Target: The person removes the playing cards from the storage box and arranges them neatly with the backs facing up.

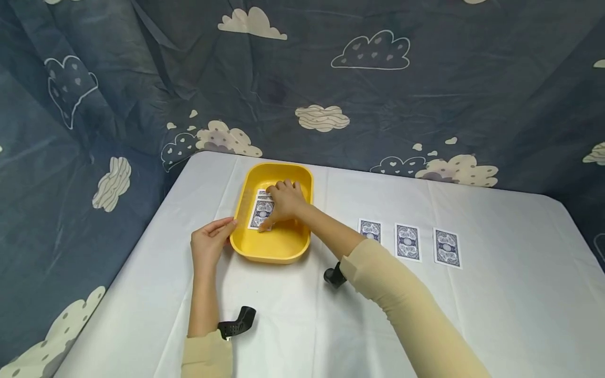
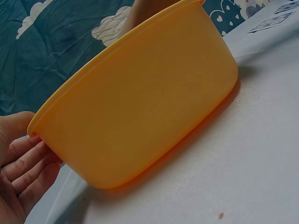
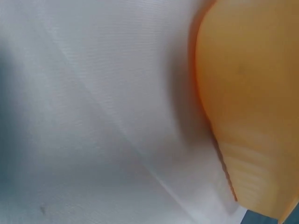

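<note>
In the head view a yellow plastic tub [image 1: 271,253] stands on the white-covered table, left of centre. My left hand [image 1: 211,242] pinches its left rim, thumb on top. The left wrist view shows that hand [image 2: 21,172] at the rim, its fingers against the outer wall of the tub [image 2: 140,98]. My right hand [image 1: 287,202] reaches inside, its thumb and fingers curled about the near and far ends of a blue-backed playing card [image 1: 261,214]. Other cards lie partly beneath; the palm hides much of them. Only the tub's outside [image 3: 254,102] appears in the right wrist view.
Three playing cards lie face down in a row to the right: a left one [image 1: 370,229] partly behind the forearm, a middle one [image 1: 408,242] and a right one [image 1: 447,248]. A dark cloud-patterned cloth [image 1: 293,79] hangs behind the table [image 1: 510,283]. Both wrists carry black camera mounts.
</note>
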The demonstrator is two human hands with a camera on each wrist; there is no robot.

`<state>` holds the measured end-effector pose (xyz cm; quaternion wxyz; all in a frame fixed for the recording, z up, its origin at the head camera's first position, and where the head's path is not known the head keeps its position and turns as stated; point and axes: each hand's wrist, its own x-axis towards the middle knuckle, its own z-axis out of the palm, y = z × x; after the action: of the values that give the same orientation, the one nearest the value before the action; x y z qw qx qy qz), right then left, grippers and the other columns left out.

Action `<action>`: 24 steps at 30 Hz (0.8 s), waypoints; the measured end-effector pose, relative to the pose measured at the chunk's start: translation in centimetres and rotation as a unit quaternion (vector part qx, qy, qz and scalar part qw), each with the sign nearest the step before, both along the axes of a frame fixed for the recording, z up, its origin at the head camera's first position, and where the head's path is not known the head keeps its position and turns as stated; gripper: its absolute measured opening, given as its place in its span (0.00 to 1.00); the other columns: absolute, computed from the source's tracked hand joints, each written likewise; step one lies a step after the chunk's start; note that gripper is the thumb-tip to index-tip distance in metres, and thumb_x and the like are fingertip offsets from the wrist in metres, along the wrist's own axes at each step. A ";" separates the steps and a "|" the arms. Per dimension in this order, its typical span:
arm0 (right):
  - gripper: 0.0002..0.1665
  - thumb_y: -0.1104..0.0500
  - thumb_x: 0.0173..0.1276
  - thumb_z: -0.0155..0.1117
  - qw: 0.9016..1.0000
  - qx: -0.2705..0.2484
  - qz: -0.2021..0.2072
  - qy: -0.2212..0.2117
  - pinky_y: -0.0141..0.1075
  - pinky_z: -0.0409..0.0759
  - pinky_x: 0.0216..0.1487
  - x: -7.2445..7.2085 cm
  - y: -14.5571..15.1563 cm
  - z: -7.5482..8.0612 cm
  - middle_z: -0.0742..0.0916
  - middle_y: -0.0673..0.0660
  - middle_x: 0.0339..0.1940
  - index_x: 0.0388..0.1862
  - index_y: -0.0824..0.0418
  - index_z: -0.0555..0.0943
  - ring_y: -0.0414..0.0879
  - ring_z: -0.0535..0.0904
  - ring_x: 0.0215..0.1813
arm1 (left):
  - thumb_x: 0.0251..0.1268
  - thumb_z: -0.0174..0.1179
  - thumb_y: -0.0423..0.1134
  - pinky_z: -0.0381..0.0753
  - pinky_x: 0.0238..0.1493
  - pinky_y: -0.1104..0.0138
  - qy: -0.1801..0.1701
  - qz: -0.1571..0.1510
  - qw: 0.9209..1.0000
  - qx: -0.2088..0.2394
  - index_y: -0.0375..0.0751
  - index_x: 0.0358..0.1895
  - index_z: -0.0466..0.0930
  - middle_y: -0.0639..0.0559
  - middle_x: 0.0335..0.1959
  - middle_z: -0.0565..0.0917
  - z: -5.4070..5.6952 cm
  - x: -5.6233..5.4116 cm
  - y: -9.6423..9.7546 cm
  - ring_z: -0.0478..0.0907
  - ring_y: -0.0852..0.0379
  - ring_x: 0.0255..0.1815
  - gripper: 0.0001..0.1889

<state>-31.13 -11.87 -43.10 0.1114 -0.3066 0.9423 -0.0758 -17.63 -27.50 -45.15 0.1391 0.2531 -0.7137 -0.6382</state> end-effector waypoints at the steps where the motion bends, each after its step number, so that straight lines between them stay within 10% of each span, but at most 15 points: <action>1: 0.63 0.23 0.28 0.69 1.000 0.007 0.002 0.001 0.45 0.57 0.60 0.1 0.0 -0.1 0.74 0.54 0.54 0.63 0.55 0.68 0.49 0.62 0.57 | 0.49 0.70 0.45 0.80 0.25 0.73 -0.004 0.001 1.000 0.005 0.35 0.42 0.84 0.59 0.24 0.85 0.2 0.0 0.0 0.81 0.62 0.25 0.20; 24: 0.57 0.28 0.33 0.72 0.999 -0.024 0.000 0.024 0.47 0.56 0.61 0.8 -0.4 0.7 0.75 0.54 0.53 0.59 0.57 0.69 0.50 0.63 0.58 | 0.42 0.72 0.54 0.79 0.25 0.74 0.016 -0.008 1.000 0.003 0.40 0.40 0.86 0.59 0.26 0.86 -2.2 -0.7 -1.1 0.80 0.65 0.24 0.24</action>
<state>-30.36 -12.30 -42.40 0.0808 -0.3109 0.9426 -0.0912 -18.35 -28.61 -47.34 0.1444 0.2380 -0.7111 -0.6456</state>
